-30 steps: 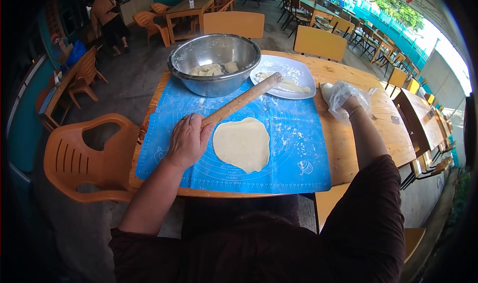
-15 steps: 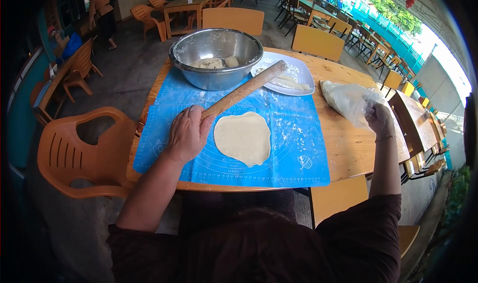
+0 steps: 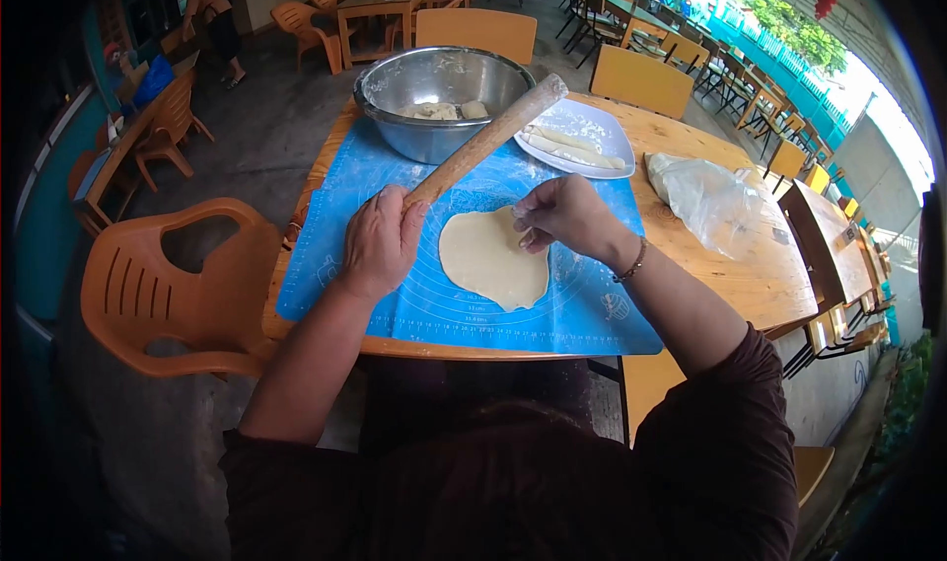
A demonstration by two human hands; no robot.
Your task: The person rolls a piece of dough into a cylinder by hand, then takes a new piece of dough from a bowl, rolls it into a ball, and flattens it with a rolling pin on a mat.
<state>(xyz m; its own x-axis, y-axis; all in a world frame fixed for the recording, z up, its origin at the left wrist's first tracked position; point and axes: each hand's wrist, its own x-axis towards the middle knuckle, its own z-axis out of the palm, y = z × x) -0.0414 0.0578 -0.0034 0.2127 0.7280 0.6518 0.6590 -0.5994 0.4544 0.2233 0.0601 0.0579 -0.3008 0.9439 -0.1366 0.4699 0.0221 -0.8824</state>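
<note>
My left hand (image 3: 383, 242) is wrapped round the lower end of a wooden rolling pin (image 3: 493, 139), which slants up to the right over the blue mat (image 3: 395, 309). A flat round of dough (image 3: 488, 265) lies on the mat. Over its upper right part is my right hand (image 3: 564, 216), fingers bent and closed together; what they hold, if anything, is too small to make out. White flour dusts the mat. A metal bowl (image 3: 434, 137) with dough pieces stands behind, beside a white plate (image 3: 618, 156) bearing a rolled strip of dough.
A floury plastic bag (image 3: 705, 201) lies on the wooden table (image 3: 681, 295) at the right. An orange chair (image 3: 197, 285) stands at the left edge. Another person (image 3: 212, 18) bends down in the far left background, near more chairs and tables.
My right hand has let go of the plastic bag and moved left over the dough. My left hand still holds the rolling pin. The view has shifted slightly.
</note>
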